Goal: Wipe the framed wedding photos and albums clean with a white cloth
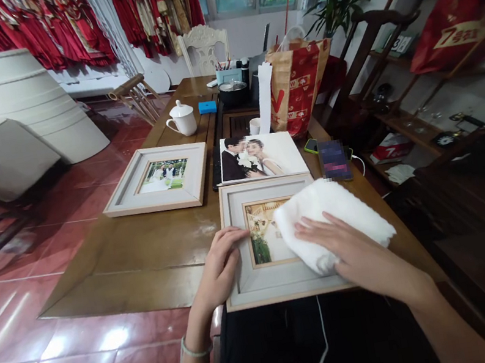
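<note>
A pale wooden picture frame (234,207) with a wedding photo lies flat at the near edge of the wooden table (142,248), overhanging it slightly. My left hand (222,265) rests on the frame's left border, fingers stretched out flat. My right hand (349,247) lies palm down on a folded white cloth (335,209) that covers the right half of the frame's glass, fingers extended over it.
A second framed photo (156,180) lies further left. An unframed wedding print (261,156) and a phone (334,161) lie behind the near frame. A white lidded cup (182,119), blue box, pot and red paper bag (298,85) stand farther back. Shelves at right.
</note>
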Available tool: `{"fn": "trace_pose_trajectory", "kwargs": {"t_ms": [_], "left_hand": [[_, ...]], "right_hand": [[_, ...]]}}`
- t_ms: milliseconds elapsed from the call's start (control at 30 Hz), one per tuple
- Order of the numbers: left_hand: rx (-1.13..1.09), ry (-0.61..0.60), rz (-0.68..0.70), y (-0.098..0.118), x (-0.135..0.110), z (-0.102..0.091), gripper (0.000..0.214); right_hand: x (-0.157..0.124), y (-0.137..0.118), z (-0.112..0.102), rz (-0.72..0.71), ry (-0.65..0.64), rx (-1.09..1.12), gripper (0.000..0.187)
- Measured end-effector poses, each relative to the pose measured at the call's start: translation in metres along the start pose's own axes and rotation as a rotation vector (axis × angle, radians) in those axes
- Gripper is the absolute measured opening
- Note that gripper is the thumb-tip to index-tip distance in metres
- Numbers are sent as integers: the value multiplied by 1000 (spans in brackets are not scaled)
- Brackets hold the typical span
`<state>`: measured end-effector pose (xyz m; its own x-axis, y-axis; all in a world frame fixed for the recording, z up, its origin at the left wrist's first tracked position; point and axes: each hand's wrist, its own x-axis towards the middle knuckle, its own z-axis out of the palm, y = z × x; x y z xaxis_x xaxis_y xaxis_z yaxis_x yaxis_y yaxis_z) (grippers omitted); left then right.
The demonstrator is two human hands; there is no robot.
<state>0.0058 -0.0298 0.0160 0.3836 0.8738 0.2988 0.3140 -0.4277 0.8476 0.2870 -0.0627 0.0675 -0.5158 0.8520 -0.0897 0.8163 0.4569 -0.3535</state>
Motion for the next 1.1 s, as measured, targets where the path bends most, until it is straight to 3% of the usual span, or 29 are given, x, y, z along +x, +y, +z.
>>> {"fn": "trace_pose_trajectory", "kwargs": {"t_ms": [133, 233, 367, 567, 700, 900, 1100], "left_hand": [[-1, 16, -7, 0, 0, 1, 34], [-3, 24, -12, 0, -1, 2, 35], [-9, 36, 5, -2, -3, 2, 39], [6, 2, 16, -3, -3, 1, 37], [-6, 1, -2, -2, 1, 0, 37], [-5, -4, 23, -5, 3, 2, 46], [17, -15, 32, -8, 2, 3, 47]], "right_hand": [[-29, -24, -7, -65, -172, 123, 86], [-26, -31, -10, -79, -190, 172, 84], [12, -27, -10, -85, -142, 127, 84], [75, 5, -18, 2, 129, -83, 76], [87, 9, -13, -27, 91, -122, 77], [45, -27, -1, -81, -79, -47, 79], [-2, -48, -19, -228, -267, 152, 79]]}}
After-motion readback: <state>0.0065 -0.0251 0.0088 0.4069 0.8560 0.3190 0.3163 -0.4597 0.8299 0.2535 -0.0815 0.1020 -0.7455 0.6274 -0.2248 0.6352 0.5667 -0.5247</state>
